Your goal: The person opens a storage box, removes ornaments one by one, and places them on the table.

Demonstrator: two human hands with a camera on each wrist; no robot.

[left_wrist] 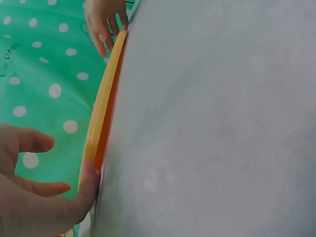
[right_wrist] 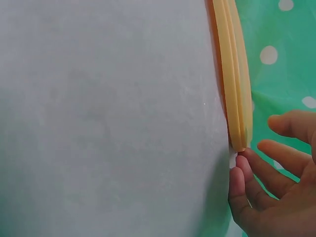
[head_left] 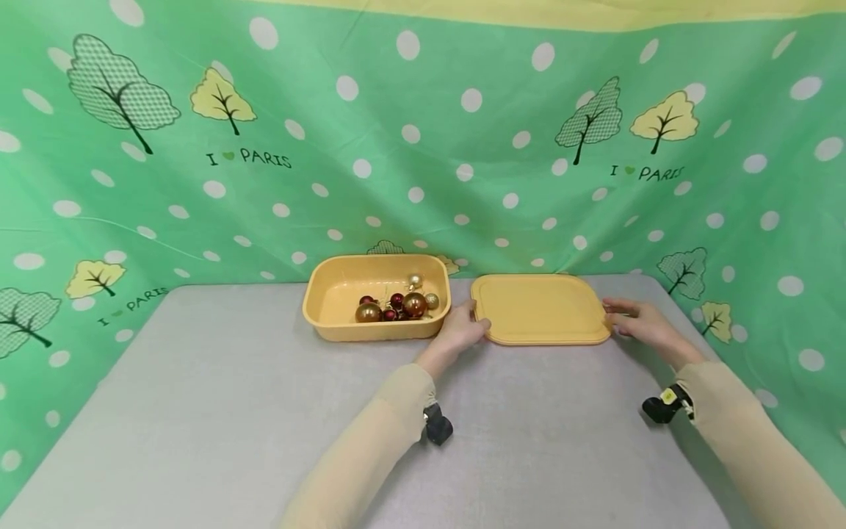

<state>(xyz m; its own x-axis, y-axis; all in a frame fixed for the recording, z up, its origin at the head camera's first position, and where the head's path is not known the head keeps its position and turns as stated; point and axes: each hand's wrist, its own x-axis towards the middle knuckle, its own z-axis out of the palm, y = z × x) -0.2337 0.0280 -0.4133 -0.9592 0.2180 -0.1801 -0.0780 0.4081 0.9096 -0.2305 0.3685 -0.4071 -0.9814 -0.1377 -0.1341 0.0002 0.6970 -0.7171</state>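
A flat yellow lid [head_left: 542,310] with rounded corners lies on the grey table. My left hand [head_left: 463,328] is at its left end, between the lid and a yellow box [head_left: 377,333]. In the left wrist view one digit of that hand touches the lid's rim [left_wrist: 101,113], while other fingers stand off it. My right hand [head_left: 641,323] is at the right end. Its fingertips [right_wrist: 242,160] meet the lid's end in the right wrist view, with other digits spread away from it. Inside the box are several shiny balls [head_left: 414,305], gold and dark red.
The grey table [head_left: 231,411] stretches in front of the box and lid. Behind them hangs a green dotted cloth [head_left: 423,176] printed with trees, which also runs down both sides. Dark wrist devices [head_left: 436,424] sit at both sleeves.
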